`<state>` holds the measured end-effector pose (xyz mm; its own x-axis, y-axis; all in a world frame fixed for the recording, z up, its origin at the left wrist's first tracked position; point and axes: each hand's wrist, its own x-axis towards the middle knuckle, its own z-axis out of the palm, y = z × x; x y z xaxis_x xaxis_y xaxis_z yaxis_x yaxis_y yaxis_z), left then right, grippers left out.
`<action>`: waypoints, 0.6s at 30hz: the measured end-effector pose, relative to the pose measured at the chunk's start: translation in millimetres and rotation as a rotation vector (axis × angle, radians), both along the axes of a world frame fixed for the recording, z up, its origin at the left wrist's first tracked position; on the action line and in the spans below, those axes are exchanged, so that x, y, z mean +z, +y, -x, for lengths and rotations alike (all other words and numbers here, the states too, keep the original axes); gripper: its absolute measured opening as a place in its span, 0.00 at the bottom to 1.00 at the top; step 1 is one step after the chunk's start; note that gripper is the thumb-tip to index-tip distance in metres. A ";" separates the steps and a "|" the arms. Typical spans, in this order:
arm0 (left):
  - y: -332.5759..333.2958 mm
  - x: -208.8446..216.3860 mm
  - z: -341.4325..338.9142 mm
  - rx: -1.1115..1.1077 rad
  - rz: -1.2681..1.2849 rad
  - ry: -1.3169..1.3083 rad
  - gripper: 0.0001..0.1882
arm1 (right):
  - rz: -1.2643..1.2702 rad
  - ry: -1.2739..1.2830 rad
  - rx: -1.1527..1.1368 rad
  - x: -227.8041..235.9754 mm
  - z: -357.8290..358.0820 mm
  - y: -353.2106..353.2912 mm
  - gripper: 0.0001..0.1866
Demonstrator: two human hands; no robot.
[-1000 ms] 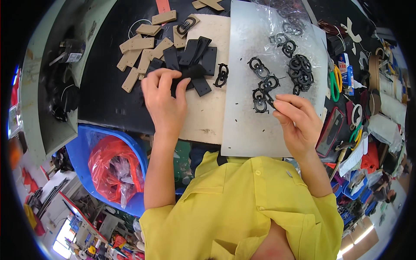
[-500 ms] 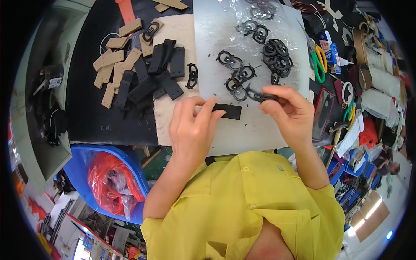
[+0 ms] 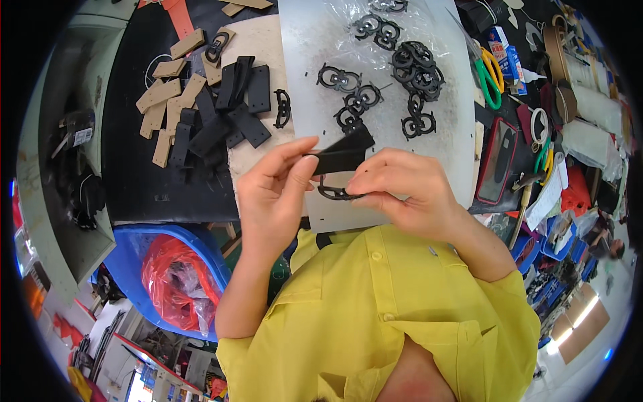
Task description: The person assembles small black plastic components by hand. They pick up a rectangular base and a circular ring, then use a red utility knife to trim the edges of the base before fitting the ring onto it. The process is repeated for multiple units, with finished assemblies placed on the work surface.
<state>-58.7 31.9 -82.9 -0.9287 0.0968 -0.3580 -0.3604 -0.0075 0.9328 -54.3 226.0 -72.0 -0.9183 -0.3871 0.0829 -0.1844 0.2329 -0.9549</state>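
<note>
Between the thumb and fingers of my left hand point(image 3: 273, 191) is a black strap piece point(image 3: 340, 159), folded so that its two ends spread apart toward the right. My right hand point(image 3: 410, 191) pinches a black ring-shaped buckle point(image 3: 333, 194) just below the strap piece. Whether the buckle touches the strap cannot be made out. Beyond my hands, several loose black buckles point(image 3: 362, 98) lie on the white board, and a denser heap of them point(image 3: 416, 70) sits to the right. One buckle point(image 3: 282, 108) lies by the pile of black strap pieces point(image 3: 249, 127).
Tan strap pieces point(image 3: 158, 96) are scattered at the left. Clear plastic film point(image 3: 429, 20) covers part of the white board point(image 3: 442, 144). Scissors with green handles point(image 3: 487, 84) and a red-edged phone point(image 3: 498, 161) lie right. A blue bin point(image 3: 124, 271) stands below the table's left edge.
My left hand has lifted the strap piece off the board and it is now folded. The right hand has brought the buckle left and nearer to me, below the strap piece.
</note>
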 end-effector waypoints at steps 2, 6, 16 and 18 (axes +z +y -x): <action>-3.2 8.3 3.9 -0.032 -0.066 -0.111 0.10 | -0.052 0.032 -0.012 1.2 0.3 -0.4 0.08; 0.0 -1.3 3.2 -0.063 0.212 0.143 0.08 | -0.096 0.017 -0.003 -1.0 -0.6 0.5 0.08; -7.3 12.8 1.3 -0.001 -0.237 -0.179 0.11 | 0.008 -0.059 0.004 2.7 3.6 0.6 0.09; -4.3 15.5 -0.4 0.004 -0.228 -0.152 0.12 | 0.026 -0.119 0.002 4.0 2.9 2.0 0.07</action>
<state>-58.3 27.6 -67.4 -0.8664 0.1871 -0.4630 -0.4959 -0.2132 0.8418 -57.2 227.9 -68.0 -0.9214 -0.3883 -0.0162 -0.0702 0.2074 -0.9757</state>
